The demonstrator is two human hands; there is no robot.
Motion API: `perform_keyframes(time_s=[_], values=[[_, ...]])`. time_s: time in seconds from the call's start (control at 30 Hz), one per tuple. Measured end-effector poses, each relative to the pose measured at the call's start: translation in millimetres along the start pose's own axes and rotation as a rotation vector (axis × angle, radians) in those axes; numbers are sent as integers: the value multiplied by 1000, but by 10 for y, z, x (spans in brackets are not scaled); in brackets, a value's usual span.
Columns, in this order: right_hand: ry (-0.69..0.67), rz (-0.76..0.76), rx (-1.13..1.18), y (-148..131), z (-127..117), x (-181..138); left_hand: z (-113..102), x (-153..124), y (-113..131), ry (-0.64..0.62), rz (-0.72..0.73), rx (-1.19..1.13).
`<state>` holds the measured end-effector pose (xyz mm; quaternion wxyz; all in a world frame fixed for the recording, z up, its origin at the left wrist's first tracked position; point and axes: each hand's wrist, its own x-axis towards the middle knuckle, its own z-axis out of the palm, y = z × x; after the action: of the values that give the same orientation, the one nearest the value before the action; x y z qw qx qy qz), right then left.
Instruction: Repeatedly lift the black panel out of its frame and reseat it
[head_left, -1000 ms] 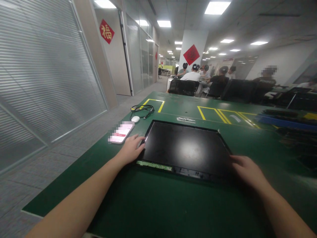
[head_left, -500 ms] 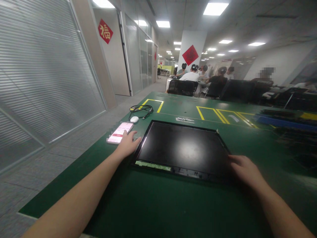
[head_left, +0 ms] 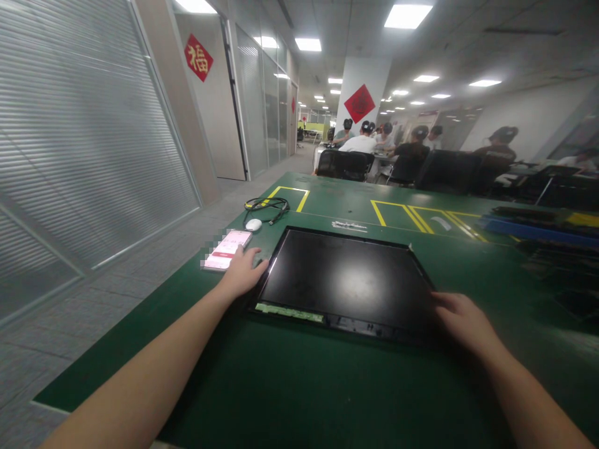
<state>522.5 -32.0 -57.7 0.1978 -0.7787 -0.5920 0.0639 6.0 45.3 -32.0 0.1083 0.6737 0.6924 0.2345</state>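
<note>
A flat black display panel [head_left: 346,274] lies on the green table [head_left: 299,380], screen up, a pale green strip [head_left: 289,312] along its near left edge. My left hand [head_left: 241,274] is between the panel and a phone [head_left: 228,249] with a lit pink screen. Its fingers are spread; the forefinger is over the phone's right edge and the thumb is by the panel's left edge. At the panel's right edge my right hand [head_left: 461,315] has its fingers closed on the frame; some fingertips are hidden.
Behind the phone are a white computer mouse [head_left: 253,225] and a coiled black cable [head_left: 269,209]. Yellow tape lines [head_left: 390,204] mark the far table. Dark items stack around a blue tray [head_left: 538,229] at right. Several people sit beyond black chairs [head_left: 345,164].
My left hand has shifted very slightly to the right. The panel, the phone and my right hand look the same.
</note>
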Motion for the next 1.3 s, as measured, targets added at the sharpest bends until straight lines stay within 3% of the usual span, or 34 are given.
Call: perform_keyframes(time_s=[0.2, 0.57, 0.97, 1.2, 1.3], values=[[2, -38, 1, 21, 7, 7, -14, 17, -16, -17, 17, 39], [-39, 21, -78, -181, -99, -73, 26, -43, -10, -86, 153, 171], [-59, 56, -90, -299, -162, -118, -31, -71, 24, -135, 227, 4], [-31, 51, -60, -223, -116, -93, -218, -239, 233, -118, 106, -246], [-6, 43, -46, -180, -93, -82, -327, -340, 425, -132, -214, -754]])
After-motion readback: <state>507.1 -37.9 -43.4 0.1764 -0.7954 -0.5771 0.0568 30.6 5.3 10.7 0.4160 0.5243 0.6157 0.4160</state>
